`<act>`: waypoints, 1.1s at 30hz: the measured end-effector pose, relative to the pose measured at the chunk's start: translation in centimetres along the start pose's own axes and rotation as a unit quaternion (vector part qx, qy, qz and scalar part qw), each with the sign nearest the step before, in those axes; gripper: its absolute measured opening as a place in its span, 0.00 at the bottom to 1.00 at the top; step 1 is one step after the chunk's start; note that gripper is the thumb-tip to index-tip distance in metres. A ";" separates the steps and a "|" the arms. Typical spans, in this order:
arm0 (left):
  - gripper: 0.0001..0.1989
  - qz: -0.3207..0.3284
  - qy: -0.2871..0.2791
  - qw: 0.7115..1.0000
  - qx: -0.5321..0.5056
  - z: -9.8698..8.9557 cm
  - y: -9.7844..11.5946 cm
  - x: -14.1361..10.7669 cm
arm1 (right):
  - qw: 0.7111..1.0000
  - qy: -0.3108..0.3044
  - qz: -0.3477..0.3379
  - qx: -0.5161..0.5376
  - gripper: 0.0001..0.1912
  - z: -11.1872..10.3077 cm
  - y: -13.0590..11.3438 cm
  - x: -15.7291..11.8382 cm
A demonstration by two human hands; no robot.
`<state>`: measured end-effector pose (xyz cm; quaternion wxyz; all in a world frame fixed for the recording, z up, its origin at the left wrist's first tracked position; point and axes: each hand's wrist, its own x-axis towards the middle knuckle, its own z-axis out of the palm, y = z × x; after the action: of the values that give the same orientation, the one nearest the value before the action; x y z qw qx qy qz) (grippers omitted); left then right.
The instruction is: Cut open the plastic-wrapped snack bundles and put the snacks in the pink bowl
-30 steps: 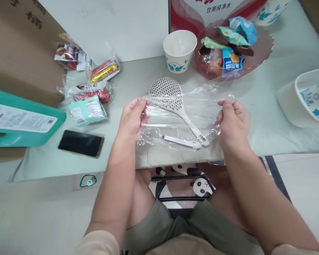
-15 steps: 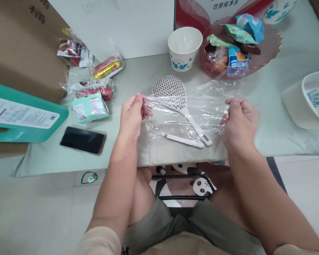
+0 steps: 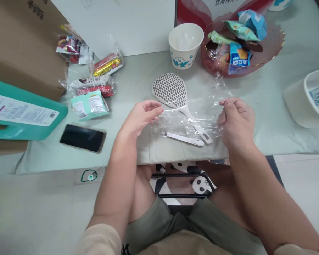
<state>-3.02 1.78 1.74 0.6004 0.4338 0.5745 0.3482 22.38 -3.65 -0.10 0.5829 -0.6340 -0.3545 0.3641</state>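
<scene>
Plastic (image 3: pixel 175 118) lies across the spoon (image 3: pixel 175 95), pinched in the right hand (image 3: pixel 237 122). The left hand (image 3: pixel 144 117) is by its other end; I can't tell if it grips.

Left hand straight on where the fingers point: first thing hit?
Probably the clear plastic film, right by the left hand; the strainer handle looks next. Depth is unclear.
</scene>
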 end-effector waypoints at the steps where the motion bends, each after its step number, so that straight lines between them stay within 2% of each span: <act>1: 0.03 0.011 0.001 1.000 0.017 0.0 -0.1 0.0 | 1.000 -0.009 -0.005 -0.001 0.16 0.0 0.0 0.0; 6: 0.10 0.033 0.096 0.995 0.002 -0.1 0.2 0.0 | 1.000 -0.019 -0.009 -0.004 0.13 -0.1 0.4 -0.1; 9: 0.11 0.059 0.118 0.991 -0.005 -0.4 0.3 0.2 | 1.000 -0.022 -0.006 -0.004 0.13 -0.1 0.3 -0.2; 12: 0.12 0.124 0.108 0.985 0.058 -1.1 0.0 0.5 | 1.000 -0.028 0.009 0.011 0.14 0.1 -0.1 -0.3; 15: 0.13 0.160 0.073 0.978 0.112 -1.7 -0.1 0.5 | 0.996 -0.034 0.060 0.057 0.12 0.1 -0.1 0.6; 18: 0.14 0.138 0.062 0.987 0.051 -1.5 0.2 0.3 | 0.989 0.040 0.066 0.123 0.09 -0.2 0.9 2.6; 20: 0.14 0.108 0.084 0.990 -0.019 -0.9 0.5 0.1 | 0.984 0.112 0.012 0.139 0.09 -0.5 1.7 3.7; 22: 0.14 0.078 0.117 0.987 -0.081 -0.1 0.7 -0.1 | 0.980 0.148 -0.102 0.087 0.10 -0.6 2.2 3.7; 23: 0.14 0.062 0.133 0.984 -0.105 0.4 0.8 -0.1 | 0.972 0.145 -0.178 0.038 0.11 -0.4 2.2 3.1; 25: 0.13 0.035 0.160 0.977 -0.136 1.5 0.7 -0.1 | 0.933 0.088 -0.342 -0.072 0.16 0.4 2.0 0.9; 27: 0.13 0.025 0.178 0.973 -0.146 2.6 0.4 0.0 | 0.879 -0.032 -0.457 -0.134 0.21 1.8 1.6 -2.0; 29: 0.12 0.038 0.182 0.972 -0.143 3.5 -0.1 0.0 | 0.840 -0.151 -0.484 -0.194 0.25 3.3 1.5 -4.5; 30: 0.11 0.051 0.177 0.973 -0.136 3.9 -0.4 0.0 | 0.823 -0.173 -0.486 -0.240 0.24 4.0 1.5 -5.4; 33: 0.11 0.092 0.149 0.980 -0.094 4.3 -1.3 -0.1 | 0.811 -0.132 -0.472 -0.321 0.12 4.9 2.0 -6.1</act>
<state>1.10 0.67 0.45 0.5115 0.3697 0.5801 0.5150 15.21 -6.81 -2.02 0.3940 -0.4858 -0.7802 -0.0102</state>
